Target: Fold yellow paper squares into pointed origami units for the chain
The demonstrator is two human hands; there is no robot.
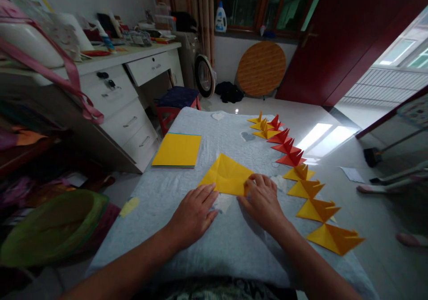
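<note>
A creased sheet of yellow origami paper (230,171) lies on the cloth-covered table in front of me. My left hand (194,211) rests flat, its fingertips on the sheet's lower left edge. With thumb and fingers closed, my right hand (262,199) pinches the sheet's right corner, which looks folded up a little; the fingers partly hide it. To the left sits a square stack of yellow-topped paper (177,150). On the right runs a row of folded paper cranes, with several yellow ones (317,210) near me, red ones (287,147) in the middle and more yellow ones (264,128) farther off.
The table's light blue cloth (140,246) has heart patches. A dark-topped stool (179,97) stands past its far left side. Left are a white desk with drawers (123,108) and a green-lined bin (53,228). A round wooden tabletop (262,68) leans on the far wall.
</note>
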